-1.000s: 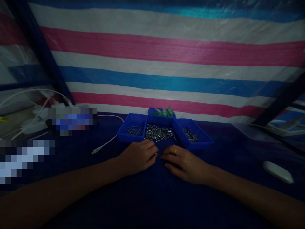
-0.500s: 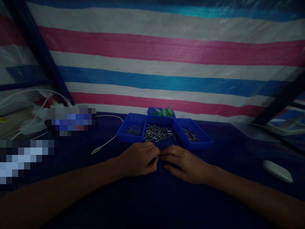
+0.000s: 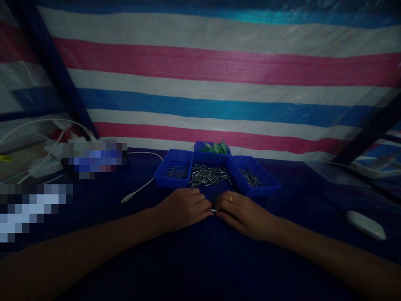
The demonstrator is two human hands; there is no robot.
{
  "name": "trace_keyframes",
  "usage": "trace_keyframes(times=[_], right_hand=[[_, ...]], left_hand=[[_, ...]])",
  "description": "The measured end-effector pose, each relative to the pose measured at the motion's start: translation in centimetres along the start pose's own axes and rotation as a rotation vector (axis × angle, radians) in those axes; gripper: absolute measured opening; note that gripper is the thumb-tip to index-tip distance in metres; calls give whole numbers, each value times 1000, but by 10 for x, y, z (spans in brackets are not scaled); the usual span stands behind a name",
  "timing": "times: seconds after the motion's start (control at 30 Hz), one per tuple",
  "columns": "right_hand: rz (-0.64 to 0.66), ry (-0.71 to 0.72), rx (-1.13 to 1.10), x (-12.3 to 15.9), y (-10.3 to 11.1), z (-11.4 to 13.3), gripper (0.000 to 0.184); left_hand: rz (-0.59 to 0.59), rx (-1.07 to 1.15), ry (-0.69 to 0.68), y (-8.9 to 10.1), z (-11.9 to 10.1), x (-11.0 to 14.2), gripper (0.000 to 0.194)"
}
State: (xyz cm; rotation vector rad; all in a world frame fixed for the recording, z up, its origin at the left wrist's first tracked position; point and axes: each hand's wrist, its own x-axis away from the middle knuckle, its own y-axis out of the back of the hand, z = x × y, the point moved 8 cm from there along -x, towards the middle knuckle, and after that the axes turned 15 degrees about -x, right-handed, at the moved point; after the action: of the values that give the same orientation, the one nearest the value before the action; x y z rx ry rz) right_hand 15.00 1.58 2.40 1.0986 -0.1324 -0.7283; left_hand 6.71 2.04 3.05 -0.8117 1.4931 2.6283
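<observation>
A thin, shiny metal pin (image 3: 213,210) spans the small gap between my two hands, lying about level. My left hand (image 3: 184,210) pinches its left end with thumb and fingertips. At the other end, my right hand (image 3: 242,213), with a gold ring, has its fingers closed on the pin. Fingers cover both ends, so its exact kind cannot be made out. Just beyond the hands lies a heap of similar metal pins (image 3: 208,174). Blue trays flank it: the left tray (image 3: 172,182) and the right tray (image 3: 261,191) both hold more pins.
A third blue tray (image 3: 211,157) behind the heap holds green-and-clear plastic bags (image 3: 216,147). A white cable (image 3: 134,193) lies at the left, near a tangle of cords. A white rounded object (image 3: 366,225) rests at the right. Striped sheeting (image 3: 219,69) hangs behind the blue table.
My hands have moved slightly apart, and the metal pin now shows between them. The fingers of both hands have drawn closer together. The trays and heap look the same.
</observation>
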Motion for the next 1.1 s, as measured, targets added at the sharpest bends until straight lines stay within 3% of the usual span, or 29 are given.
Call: trace_keyframes(times=[0.17, 0.43, 0.67, 1.1], right_hand=[[-52, -16, 30, -1, 3, 1, 13], [-93, -70, 66, 1, 6, -3, 8], [-97, -73, 72, 1, 6, -3, 10], [-86, -74, 103, 0, 5, -4, 9]], left_hand=[[50, 0, 47, -3, 4, -1, 26], [146, 69, 92, -7, 6, -2, 9], [201, 95, 116, -10, 8, -2, 6], [148, 24, 85, -7, 7, 0, 15]])
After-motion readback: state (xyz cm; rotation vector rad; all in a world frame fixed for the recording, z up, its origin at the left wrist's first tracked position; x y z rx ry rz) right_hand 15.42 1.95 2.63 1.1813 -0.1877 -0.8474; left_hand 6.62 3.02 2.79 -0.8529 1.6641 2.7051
